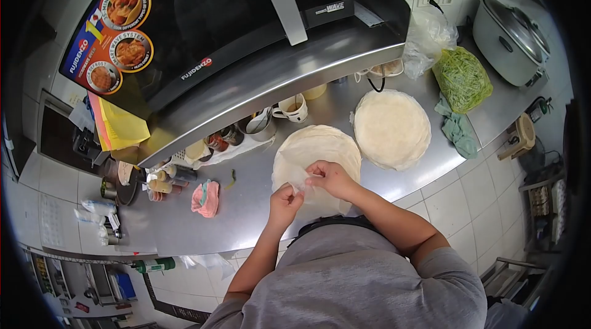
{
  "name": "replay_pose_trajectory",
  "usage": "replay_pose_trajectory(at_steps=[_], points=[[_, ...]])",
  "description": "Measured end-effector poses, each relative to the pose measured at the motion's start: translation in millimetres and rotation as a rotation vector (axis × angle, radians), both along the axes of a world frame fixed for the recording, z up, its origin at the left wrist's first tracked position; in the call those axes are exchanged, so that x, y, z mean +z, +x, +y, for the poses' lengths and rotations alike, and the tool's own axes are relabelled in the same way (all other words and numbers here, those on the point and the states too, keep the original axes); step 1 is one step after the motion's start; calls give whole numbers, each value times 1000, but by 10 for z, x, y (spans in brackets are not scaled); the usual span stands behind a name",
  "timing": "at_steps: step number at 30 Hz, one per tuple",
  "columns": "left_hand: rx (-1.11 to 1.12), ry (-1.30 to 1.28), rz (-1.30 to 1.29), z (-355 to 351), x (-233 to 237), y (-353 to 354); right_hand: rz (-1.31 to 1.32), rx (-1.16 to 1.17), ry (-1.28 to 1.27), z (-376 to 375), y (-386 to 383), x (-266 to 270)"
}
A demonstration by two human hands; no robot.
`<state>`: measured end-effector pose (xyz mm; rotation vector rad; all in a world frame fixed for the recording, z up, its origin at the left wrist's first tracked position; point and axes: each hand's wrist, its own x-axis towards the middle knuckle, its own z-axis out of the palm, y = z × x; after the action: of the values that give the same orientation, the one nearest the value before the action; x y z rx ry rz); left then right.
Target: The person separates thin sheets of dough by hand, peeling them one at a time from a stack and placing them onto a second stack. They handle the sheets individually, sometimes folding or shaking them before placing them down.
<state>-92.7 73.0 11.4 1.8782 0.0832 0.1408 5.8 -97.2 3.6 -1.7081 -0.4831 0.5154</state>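
Observation:
A stack of thin, round, pale spring roll wrappers (332, 144) lies on the steel counter in front of me. Both my hands are over its near side, close together. Between the fingertips of my left hand (285, 206) and my right hand (334, 180) is the edge of one thin, translucent wrapper (294, 175), pinched on both sides. Part of this sheet hangs toward my body, over the counter's near edge. To the right sits a second round stack of wrappers (392, 129), which neither hand touches.
A microwave (209, 15) stands on a steel shelf (277, 89) above the counter. Under it are a mug (292, 109) and several jars. A pink cloth (205, 198) lies left, a green cloth (458, 129) right. Beyond are a bag of green shreds (462, 80) and a lidded cooker (508, 40).

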Motion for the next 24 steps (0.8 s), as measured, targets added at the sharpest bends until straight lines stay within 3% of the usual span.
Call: replay_pose_trajectory(at_steps=[1, 2, 3, 5, 8, 9, 10, 11, 12, 14, 17, 19, 22, 23, 24], points=[[13, -174, 38, -17, 2, -11, 201, 86, -106, -13, 40, 7], [5, -387, 60, 1, -19, -20, 199, 81, -101, -11, 42, -15], [1, -383, 59, -6, -36, -9, 203, 32, -16, -1, 31, -62], [84, -753, 110, -105, 77, 20, 207, -14, 70, 38, -23, -125], [197, -926, 269, -172, 214, 82, 110, -139, 244, 189, -121, -188], [197, -924, 269, -232, 244, 102, 94, -156, 329, 241, -143, -203], [196, -752, 189, -317, 261, 115, 80, -173, 414, 271, -158, -170], [195, -579, 111, -358, 267, 118, 81, -173, 416, 272, -168, -138], [195, -578, 110, -337, 235, 126, 117, -169, 368, 258, -174, -106], [140, -206, 62, -251, 118, 160, 151, -166, 319, 201, -144, -34], [236, -171, 156, 30, 179, 136, -45, -302, 227, -28, 56, -37], [336, -318, 257, 148, 282, 136, 134, -533, 328, -184, 244, -43], [259, -705, 109, 188, 272, 119, 339, -401, 367, -223, 231, 46], [262, -705, 107, 169, 284, 135, 338, -398, 367, -196, 184, 122], [187, -871, 155, 154, 290, 148, 445, -310, 531, -137, 104, 203]])
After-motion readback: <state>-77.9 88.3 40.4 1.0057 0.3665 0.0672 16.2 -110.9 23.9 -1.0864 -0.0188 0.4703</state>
